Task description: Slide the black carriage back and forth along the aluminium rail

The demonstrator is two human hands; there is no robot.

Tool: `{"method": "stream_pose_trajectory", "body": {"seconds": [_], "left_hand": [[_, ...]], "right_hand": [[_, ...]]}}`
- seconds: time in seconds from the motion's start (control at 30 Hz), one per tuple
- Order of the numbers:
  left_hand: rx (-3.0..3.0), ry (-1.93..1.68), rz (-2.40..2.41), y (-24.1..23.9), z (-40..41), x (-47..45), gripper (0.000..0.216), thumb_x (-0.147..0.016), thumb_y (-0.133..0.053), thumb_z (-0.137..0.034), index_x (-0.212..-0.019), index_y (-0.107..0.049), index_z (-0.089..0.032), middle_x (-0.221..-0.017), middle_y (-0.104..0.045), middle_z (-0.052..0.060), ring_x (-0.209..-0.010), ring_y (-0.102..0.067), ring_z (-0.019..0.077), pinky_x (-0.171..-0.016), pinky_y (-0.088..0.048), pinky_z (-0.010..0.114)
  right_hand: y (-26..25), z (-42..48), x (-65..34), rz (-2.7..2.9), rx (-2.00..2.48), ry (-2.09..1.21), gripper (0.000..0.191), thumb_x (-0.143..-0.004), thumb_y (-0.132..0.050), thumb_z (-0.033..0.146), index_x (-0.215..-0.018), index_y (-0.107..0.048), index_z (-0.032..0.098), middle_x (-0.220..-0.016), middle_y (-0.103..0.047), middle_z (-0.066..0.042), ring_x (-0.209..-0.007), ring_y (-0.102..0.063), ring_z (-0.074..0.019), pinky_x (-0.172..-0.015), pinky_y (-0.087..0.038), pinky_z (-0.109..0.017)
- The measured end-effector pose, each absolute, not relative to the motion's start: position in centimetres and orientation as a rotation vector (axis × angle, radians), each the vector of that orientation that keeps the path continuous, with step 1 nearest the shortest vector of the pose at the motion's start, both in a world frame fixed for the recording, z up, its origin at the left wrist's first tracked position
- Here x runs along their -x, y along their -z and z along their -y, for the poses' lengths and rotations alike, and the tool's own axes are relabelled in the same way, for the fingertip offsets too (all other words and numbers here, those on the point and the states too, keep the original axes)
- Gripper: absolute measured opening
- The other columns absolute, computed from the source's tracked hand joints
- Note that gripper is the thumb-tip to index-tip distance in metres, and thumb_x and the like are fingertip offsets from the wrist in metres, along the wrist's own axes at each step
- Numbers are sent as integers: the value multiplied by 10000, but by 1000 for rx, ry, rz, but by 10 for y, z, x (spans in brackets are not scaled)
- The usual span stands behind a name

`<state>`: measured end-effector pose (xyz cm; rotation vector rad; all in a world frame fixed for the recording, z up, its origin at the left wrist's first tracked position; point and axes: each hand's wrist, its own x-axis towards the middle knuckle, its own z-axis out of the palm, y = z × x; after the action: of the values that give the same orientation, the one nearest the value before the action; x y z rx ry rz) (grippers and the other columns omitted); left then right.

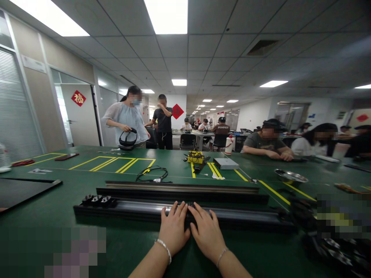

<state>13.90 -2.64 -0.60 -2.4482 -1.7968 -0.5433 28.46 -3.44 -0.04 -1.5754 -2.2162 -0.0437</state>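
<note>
A long black channel with a shiny grey inner strip [136, 205] lies crosswise on the green table in front of me. My left hand [174, 227] rests over its middle, fingers spread and stretched forward. Beside it, my right hand [207, 231] lies in the same way, also with fingers apart. The index fingertips nearly meet at a small dark piece [190, 204] on the channel, mostly hidden by the fingers. Several black blocks with silvery tops [96, 199] sit at the channel's left end. Just behind runs a second long black bar [179, 192].
A coiled black cable [153, 173], a yellow object [195, 157], a grey box [226, 163] and a metal bowl [290, 176] lie farther back. More black parts [333, 247] are heaped at right. A dark panel [26, 193] lies left. Other people sit or stand beyond.
</note>
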Motion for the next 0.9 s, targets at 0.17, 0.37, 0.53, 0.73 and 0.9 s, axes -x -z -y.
{"method": "stream_pose_trajectory", "body": {"seconds": [0.17,0.37,0.53,0.73,0.9], "left_hand": [[2445,477,1824,4,29,-140,652,-725,-386,-361,-1360,-306,-234,-1450,-304,20,-1339,-188,267,-1045,-127,560],[2430,487,1813,3,29,-139,605,-718,-399,-353,-1312,-378,-240,-1444,-315,26,-1333,-204,266,-1043,-127,562],[2428,509,1808,4,28,-139,594,-712,-408,-343,-1300,-385,-268,-1434,-335,14,-1327,-221,260,-1039,-132,565],[2440,511,1823,4,28,-137,587,-713,-418,-342,-1296,-387,-284,-1428,-347,8,-1325,-230,253,-1045,-133,550],[2453,547,1823,3,29,-137,590,-705,-430,-346,-1291,-398,-284,-1424,-354,10,-1324,-229,254,-1051,-111,549]], "right_hand": [[4,33,-286,2198,1562,31,485,-825,-387,269,-1303,-383,349,-1350,-441,-12,-1221,-393,-175,-1032,-184,-426],[6,31,-287,2198,1554,46,481,-822,-389,252,-1296,-396,335,-1339,-455,-15,-1214,-402,-165,-1032,-189,-412],[6,32,-287,2201,1546,36,476,-821,-384,251,-1290,-403,329,-1338,-456,-15,-1214,-404,-167,-1033,-195,-415],[7,31,-287,2196,1539,36,489,-818,-381,237,-1296,-392,337,-1334,-460,-12,-1208,-411,-163,-1040,-185,-422],[8,31,-287,2189,1535,18,489,-817,-370,227,-1295,-389,327,-1335,-458,-11,-1221,-395,-157,-1048,-169,-432]]}}
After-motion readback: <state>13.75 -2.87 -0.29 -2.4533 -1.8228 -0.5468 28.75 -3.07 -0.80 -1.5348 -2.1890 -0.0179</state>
